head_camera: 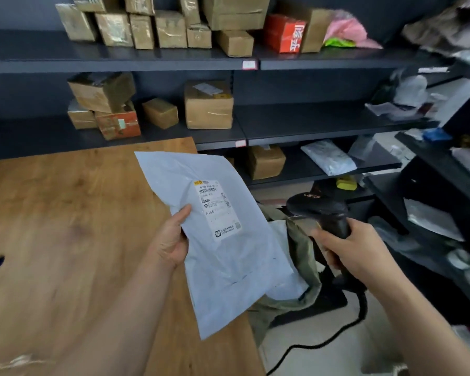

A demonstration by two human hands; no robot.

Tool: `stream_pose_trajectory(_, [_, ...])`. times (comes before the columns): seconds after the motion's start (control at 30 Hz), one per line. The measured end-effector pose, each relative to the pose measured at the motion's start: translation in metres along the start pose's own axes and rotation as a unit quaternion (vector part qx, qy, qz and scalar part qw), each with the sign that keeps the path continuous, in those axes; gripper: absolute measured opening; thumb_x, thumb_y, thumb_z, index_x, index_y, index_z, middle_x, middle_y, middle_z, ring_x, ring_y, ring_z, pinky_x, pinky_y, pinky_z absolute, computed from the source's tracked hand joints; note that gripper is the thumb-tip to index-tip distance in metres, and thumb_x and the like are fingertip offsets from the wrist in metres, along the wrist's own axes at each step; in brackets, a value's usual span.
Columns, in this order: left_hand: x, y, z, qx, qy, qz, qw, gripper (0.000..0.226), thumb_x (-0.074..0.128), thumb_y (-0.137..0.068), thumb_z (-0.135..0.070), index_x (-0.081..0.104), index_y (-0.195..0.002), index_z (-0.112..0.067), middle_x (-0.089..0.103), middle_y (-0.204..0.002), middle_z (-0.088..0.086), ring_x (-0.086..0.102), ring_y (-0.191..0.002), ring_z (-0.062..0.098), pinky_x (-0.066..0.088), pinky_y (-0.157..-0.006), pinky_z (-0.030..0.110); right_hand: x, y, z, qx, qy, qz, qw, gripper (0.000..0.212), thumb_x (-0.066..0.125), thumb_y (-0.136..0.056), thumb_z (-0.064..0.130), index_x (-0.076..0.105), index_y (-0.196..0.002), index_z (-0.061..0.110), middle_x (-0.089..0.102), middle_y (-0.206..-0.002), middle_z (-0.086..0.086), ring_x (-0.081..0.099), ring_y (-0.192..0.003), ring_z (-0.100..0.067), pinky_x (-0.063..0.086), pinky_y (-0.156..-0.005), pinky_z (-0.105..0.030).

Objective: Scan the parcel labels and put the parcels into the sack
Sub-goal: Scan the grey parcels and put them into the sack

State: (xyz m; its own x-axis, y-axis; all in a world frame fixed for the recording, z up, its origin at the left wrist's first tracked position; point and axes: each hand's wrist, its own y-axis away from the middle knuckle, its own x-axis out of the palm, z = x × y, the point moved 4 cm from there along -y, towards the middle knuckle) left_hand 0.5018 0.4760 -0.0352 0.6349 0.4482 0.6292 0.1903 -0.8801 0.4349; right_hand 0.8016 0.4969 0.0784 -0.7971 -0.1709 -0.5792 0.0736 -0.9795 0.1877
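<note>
The left hand (171, 240) pinches a flat, smooth pale-grey plastic parcel (217, 240) above the wooden worktop (65, 226). The right hand (353, 253) grips a black scanner (326, 213); an olive fabric sack (301, 267) hangs between both hands.

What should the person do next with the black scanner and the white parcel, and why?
Probably aim the scanner at the label. The left hand holds the white parcel with its label facing up, the right hand grips the scanner just beside it, and the parcel is not yet inside the green sack below.
</note>
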Motion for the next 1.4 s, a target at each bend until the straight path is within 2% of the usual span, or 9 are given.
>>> stream_pose_trajectory(0.1, [0.034, -0.022, 0.043, -0.02, -0.016, -0.019, 1.0, 0.043, 0.047, -0.097, -0.021, 0.05, -0.137, -0.006, 0.058, -0.133, 0.016, 0.055, -0.123, 0.031, 0.041, -0.104, 0.048, -0.025, -0.024, -0.031, 0.011, -0.001, 0.004, 1.0, 0.026, 0.069, -0.084, 0.029, 0.061, -0.074, 0.006, 0.058, -0.049, -0.004, 0.049, -0.038, -0.011, 0.044, -0.045, -0.027])
stream_pose_trajectory(0.23, [0.07, -0.046, 0.085, -0.045, -0.024, -0.034, 0.998, 0.035, 0.051, -0.097, -0.02, 0.055, -0.131, -0.011, 0.065, -0.123, 0.012, 0.064, -0.107, 0.025, 0.052, -0.082, 0.041, -0.041, -0.057, -0.06, 0.02, 0.002, 0.015, 1.0, 0.025, 0.07, -0.085, 0.028, 0.061, -0.074, 0.006, 0.058, -0.048, -0.004, 0.049, -0.038, -0.012, 0.044, -0.045, -0.028])
stream_pose_trajectory(0.43, [0.083, -0.095, 0.131, -0.084, -0.042, -0.072, 0.993, 0.036, 0.054, -0.096, -0.02, 0.056, -0.131, -0.011, 0.068, -0.119, 0.011, 0.067, -0.101, 0.024, 0.058, -0.071, 0.036, -0.041, -0.102, -0.086, 0.046, 0.003, 0.037, 0.998, 0.023, 0.069, -0.085, 0.026, 0.062, -0.083, 0.004, 0.058, -0.055, -0.009, 0.051, -0.041, -0.012, 0.044, -0.044, -0.027])
stream_pose_trajectory(0.6, [0.071, -0.14, 0.171, -0.13, -0.052, -0.128, 0.982, 0.035, 0.053, -0.097, -0.016, 0.055, -0.131, -0.008, 0.066, -0.119, 0.014, 0.064, -0.102, 0.028, 0.052, -0.079, 0.041, -0.029, -0.141, -0.116, 0.061, -0.007, 0.051, 0.997, 0.026, 0.07, -0.085, 0.027, 0.061, -0.081, 0.003, 0.06, -0.054, -0.009, 0.051, -0.04, -0.012, 0.043, -0.042, -0.023])
stream_pose_trajectory(0.73, [0.056, -0.171, 0.204, -0.158, -0.068, -0.165, 0.971, 0.029, 0.05, -0.099, -0.014, 0.055, -0.127, -0.008, 0.068, -0.1, 0.01, 0.065, -0.089, 0.023, 0.052, -0.072, 0.036, -0.017, -0.175, -0.143, 0.068, -0.013, 0.075, 0.995, 0.03, 0.07, -0.084, 0.027, 0.059, -0.077, 0.0, 0.057, -0.052, -0.009, 0.049, -0.039, -0.011, 0.039, -0.038, -0.02])
stream_pose_trajectory(0.87, [0.039, -0.206, 0.228, -0.17, -0.084, -0.198, 0.962, 0.024, 0.051, -0.099, -0.018, 0.057, -0.12, -0.01, 0.068, -0.101, 0.01, 0.066, -0.089, 0.024, 0.052, -0.068, 0.038, -0.003, -0.212, -0.174, 0.08, -0.008, 0.094, 0.992, 0.03, 0.071, -0.083, 0.028, 0.059, -0.074, 0.002, 0.057, -0.053, -0.009, 0.049, -0.04, -0.012, 0.039, -0.041, -0.023])
stream_pose_trajectory(1.07, [0.006, -0.251, 0.249, -0.146, -0.162, -0.271, 0.937, 0.03, 0.063, -0.092, -0.023, 0.06, -0.118, -0.007, 0.069, -0.108, 0.014, 0.067, -0.095, 0.03, 0.054, -0.088, 0.048, 0.025, -0.257, -0.217, 0.107, -0.008, 0.133, 0.985, 0.025, 0.072, -0.08, 0.031, 0.058, -0.07, 0.014, 0.057, -0.054, -0.006, 0.051, -0.048, -0.017, 0.044, -0.052, -0.034])
stream_pose_trajectory(1.27, [-0.011, -0.253, 0.243, -0.086, -0.277, -0.38, 0.878, 0.039, 0.068, -0.088, -0.024, 0.058, -0.118, -0.002, 0.065, -0.107, 0.012, 0.064, -0.098, 0.031, 0.053, -0.086, 0.041, 0.043, -0.278, -0.221, 0.094, -0.016, 0.166, 0.982, 0.024, 0.073, -0.082, 0.028, 0.057, -0.074, 0.011, 0.055, -0.051, -0.003, 0.051, -0.045, -0.016, 0.046, -0.049, -0.035])
stream_pose_trajectory(1.4, [0.017, -0.235, 0.224, -0.04, -0.331, -0.381, 0.862, 0.037, 0.063, -0.089, -0.021, 0.056, -0.117, 0.002, 0.065, -0.115, 0.011, 0.063, -0.104, 0.029, 0.052, -0.087, 0.038, 0.043, -0.274, -0.201, 0.059, 0.0, 0.18, 0.982, 0.021, 0.072, -0.081, 0.032, 0.059, -0.072, 0.018, 0.06, -0.058, -0.003, 0.056, -0.052, -0.016, 0.049, -0.055, -0.037])
